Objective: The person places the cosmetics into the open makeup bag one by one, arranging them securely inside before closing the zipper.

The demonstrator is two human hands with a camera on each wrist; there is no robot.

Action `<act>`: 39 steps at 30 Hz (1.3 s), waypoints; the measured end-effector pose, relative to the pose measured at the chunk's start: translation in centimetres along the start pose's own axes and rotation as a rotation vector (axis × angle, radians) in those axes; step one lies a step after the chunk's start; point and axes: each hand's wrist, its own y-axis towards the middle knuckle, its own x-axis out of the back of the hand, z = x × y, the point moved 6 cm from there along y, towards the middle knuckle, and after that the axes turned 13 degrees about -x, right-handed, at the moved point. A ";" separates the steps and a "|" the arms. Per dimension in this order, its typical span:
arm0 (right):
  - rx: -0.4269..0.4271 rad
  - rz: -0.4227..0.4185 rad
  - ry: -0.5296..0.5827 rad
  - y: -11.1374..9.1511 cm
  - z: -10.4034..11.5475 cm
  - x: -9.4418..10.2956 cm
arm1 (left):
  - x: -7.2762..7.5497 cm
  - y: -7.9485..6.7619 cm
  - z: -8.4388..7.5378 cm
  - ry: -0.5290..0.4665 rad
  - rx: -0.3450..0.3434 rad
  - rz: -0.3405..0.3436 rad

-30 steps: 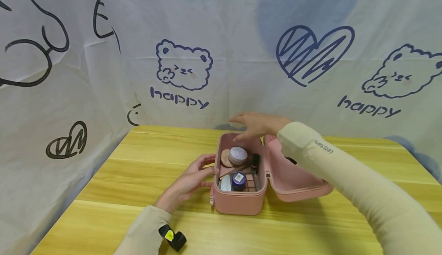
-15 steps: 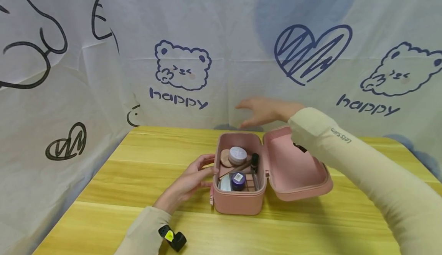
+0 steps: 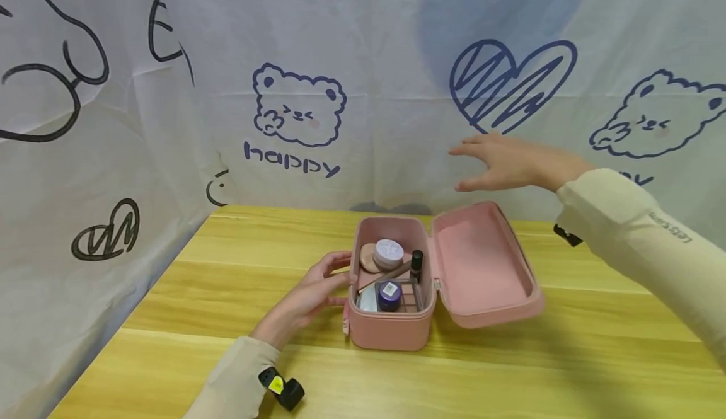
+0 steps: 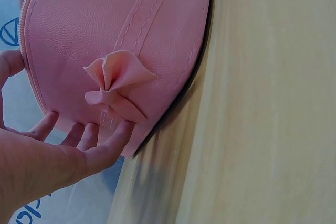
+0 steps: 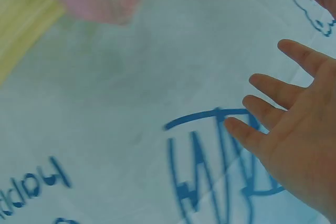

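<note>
A pink cosmetic case [image 3: 391, 334] stands on the table, its lid [image 3: 482, 268] swung out to the right. Inside lie a round white jar [image 3: 389, 253], a beige puff [image 3: 370, 258], a purple-lidded jar [image 3: 389, 295], a palette [image 3: 409, 298], a slim brush [image 3: 391, 274] and a black-capped tube [image 3: 416, 261]. My left hand [image 3: 309, 293] touches the case's left side with spread fingers; in the left wrist view its fingertips rest near a pink bow [image 4: 118, 85]. Above and behind the lid, my right hand [image 3: 510, 164] hovers with fingers extended, holding nothing.
The wooden table [image 3: 255, 242] ends at a printed cloth backdrop [image 3: 368, 148] behind the case. More cloth [image 3: 74, 299] hangs along the left edge. A black wrist camera [image 3: 282, 389] sits on the left sleeve.
My right hand has risen from over the case and moved right, past the lid, which now shows fully. The left hand stays against the case, and the contents look unmoved.
</note>
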 end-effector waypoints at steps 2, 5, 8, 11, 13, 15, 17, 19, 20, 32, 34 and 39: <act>-0.011 -0.021 -0.011 -0.6 -1.2 -0.8 | 0.0 0.0 0.0 -0.001 0.002 0.004; -0.014 -0.054 0.012 -1.8 -2.4 -2.1 | 0.1 -0.1 0.1 0.000 0.004 0.007; -0.031 -0.057 0.076 -3.5 -3.1 -3.2 | 0.1 -0.2 0.2 0.001 0.003 0.000; -0.058 -0.064 0.139 -5.2 -3.7 -3.9 | 0.1 -0.2 0.3 0.000 0.002 0.001; -0.070 -0.086 0.179 -6.4 -4.2 -4.3 | 0.0 -0.2 0.3 -0.001 0.003 0.004; -0.097 -0.093 0.226 -7.4 -4.9 -4.9 | 0.0 -0.2 0.3 -0.002 0.003 0.005; -0.129 -0.097 0.305 -8.1 -5.5 -5.7 | 0.0 -0.2 0.3 -0.001 0.002 0.000; -0.162 -0.107 0.394 -8.6 -6.0 -6.6 | 0.1 -0.2 0.3 0.000 0.000 -0.002; -0.178 -0.114 0.440 -8.8 -6.2 -7.1 | 0.1 -0.2 0.3 0.000 0.000 -0.002; -0.321 0.180 1.718 -10.1 -7.5 -15.6 | 0.1 -0.2 0.2 -0.001 0.006 -0.004; -0.316 0.246 1.915 -10.4 -7.2 -16.9 | 0.1 -0.3 0.2 -0.001 0.007 0.000; -0.131 0.353 2.193 -11.3 -5.5 -18.3 | 0.1 -0.3 0.0 0.003 0.011 0.004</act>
